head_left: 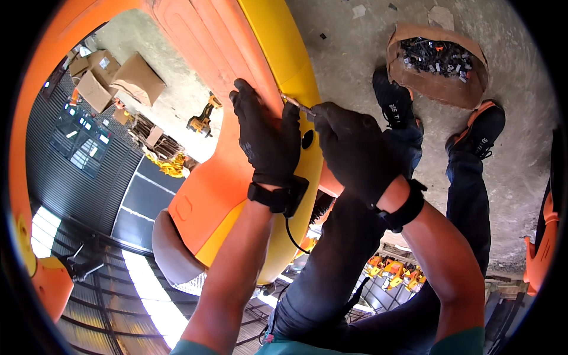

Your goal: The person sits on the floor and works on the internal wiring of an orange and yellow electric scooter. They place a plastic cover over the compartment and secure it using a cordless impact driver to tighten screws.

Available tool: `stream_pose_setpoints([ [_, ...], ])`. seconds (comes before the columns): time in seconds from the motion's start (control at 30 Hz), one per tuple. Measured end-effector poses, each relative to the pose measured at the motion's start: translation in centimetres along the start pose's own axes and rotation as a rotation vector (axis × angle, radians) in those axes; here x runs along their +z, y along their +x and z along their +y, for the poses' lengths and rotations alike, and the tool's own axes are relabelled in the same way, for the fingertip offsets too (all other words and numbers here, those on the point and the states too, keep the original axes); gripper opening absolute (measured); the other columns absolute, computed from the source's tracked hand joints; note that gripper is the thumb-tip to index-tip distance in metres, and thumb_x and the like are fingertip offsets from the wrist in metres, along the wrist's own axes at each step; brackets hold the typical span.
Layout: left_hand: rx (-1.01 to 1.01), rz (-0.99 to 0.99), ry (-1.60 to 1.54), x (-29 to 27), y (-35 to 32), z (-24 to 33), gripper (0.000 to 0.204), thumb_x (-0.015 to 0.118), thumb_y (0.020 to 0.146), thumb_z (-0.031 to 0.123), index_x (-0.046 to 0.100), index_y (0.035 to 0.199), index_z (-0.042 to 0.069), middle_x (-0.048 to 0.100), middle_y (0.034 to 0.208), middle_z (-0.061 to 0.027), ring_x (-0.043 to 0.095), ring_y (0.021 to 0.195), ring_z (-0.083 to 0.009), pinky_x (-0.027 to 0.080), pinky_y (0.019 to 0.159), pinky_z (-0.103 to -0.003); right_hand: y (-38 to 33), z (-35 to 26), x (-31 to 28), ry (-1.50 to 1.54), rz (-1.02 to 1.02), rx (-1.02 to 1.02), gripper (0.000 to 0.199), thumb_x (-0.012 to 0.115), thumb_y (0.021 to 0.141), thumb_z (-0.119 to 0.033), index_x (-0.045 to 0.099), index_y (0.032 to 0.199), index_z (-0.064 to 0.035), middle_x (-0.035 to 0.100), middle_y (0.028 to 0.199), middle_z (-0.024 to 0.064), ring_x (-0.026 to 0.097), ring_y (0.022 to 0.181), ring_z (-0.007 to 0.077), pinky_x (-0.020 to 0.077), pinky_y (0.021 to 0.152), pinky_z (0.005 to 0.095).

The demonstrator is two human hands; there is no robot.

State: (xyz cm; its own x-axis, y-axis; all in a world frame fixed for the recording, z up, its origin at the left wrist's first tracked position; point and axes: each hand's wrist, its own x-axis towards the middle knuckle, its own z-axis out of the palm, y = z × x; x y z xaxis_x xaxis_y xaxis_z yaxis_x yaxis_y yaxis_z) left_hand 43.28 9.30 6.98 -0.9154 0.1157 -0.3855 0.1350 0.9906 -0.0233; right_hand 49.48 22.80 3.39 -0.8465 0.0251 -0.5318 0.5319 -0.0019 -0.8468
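A large orange panel [204, 38] with a yellow edge strip [284, 44] runs before me, part of a bulky moulded body with a dark seat [177, 248]. My left hand [266, 139], in a black glove, lies on the orange surface with its fingers stretched out and the thumb near the seam. In my right hand [355, 145], also gloved, the fingers are closed round a thin, pointed metal tool [297, 105]. Its tip touches or nearly touches the seam between orange and yellow; its exact kind is hidden by the glove. Below it, a round dark hole [307, 139] shows in the yellow strip.
On the concrete floor at the far right sits an open brown sack [408, 80] of small black parts. A person's dark shoes [482, 130] stand beside it. To the left are a yellow cordless drill [203, 118] and cardboard boxes [138, 80]. Several yellow-orange machines [393, 272] stand behind.
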Motion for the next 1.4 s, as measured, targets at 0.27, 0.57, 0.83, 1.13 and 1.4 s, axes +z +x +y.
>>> stream_pose_setpoints([
  [0.27,-0.153,-0.073,-0.07,-1.1,0.1,0.3,0.083,0.079,0.077,0.018,0.034,0.144,-0.003,0.053,0.129,-0.0268,0.052,0.122,-0.0377,0.046,0.096,-0.038,-0.5,-0.7,-2.1,-0.103,-0.097,0.005,0.008,0.052,0.09,-0.014,0.057,0.09,-0.0071,0.064,0.071,0.0153,0.064,0.069,0.0374,0.0505,0.064,0.0469],
  [0.57,-0.404,-0.373,-0.444,-4.0,4.3,-2.4,0.029,0.079,0.081,0.019,0.056,0.08,0.002,0.059,0.072,-0.0036,0.057,0.061,-0.0115,0.048,0.058,-0.027,0.5,3.7,-2.2,0.216,0.012,0.234,0.027,0.058,0.092,-0.03,0.059,0.087,-0.0032,0.063,0.075,0.0193,0.064,0.074,0.0356,0.0495,0.068,0.0439],
  [0.83,-0.393,-0.571,-0.576,-4.0,5.9,-3.8,0.029,0.074,0.085,0.014,0.049,0.073,0.006,0.054,0.067,-0.0015,0.058,0.059,-0.0098,0.05,0.057,-0.024,1.3,2.9,5.9,0.721,0.024,0.455,0.036,0.056,0.095,-0.035,0.053,0.084,-0.0015,0.055,0.061,0.0151,0.058,0.054,0.029,0.0462,0.056,0.0403],
  [1.13,-0.187,-0.378,-0.183,-3.1,4.9,-3.0,0.035,0.076,0.079,0.018,0.046,0.072,0.002,0.053,0.057,-0.0071,0.058,0.054,-0.0187,0.046,0.052,-0.032,1.8,2.8,7.0,0.421,0.112,0.341,0.032,0.055,0.097,-0.033,0.051,0.086,-0.003,0.056,0.061,0.0155,0.059,0.055,0.0317,0.0471,0.055,0.0424],
  [1.4,-0.2,-0.323,-0.277,-2.5,4.7,-3.5,0.036,0.076,0.083,0.017,0.044,0.072,0.005,0.048,0.059,-0.0031,0.051,0.054,-0.0139,0.042,0.052,-0.029,2.2,3.4,7.5,0.489,-0.01,0.434,0.039,0.051,0.098,-0.041,0.052,0.087,-0.0031,0.059,0.07,0.0177,0.061,0.066,0.0322,0.0468,0.062,0.0423],
])
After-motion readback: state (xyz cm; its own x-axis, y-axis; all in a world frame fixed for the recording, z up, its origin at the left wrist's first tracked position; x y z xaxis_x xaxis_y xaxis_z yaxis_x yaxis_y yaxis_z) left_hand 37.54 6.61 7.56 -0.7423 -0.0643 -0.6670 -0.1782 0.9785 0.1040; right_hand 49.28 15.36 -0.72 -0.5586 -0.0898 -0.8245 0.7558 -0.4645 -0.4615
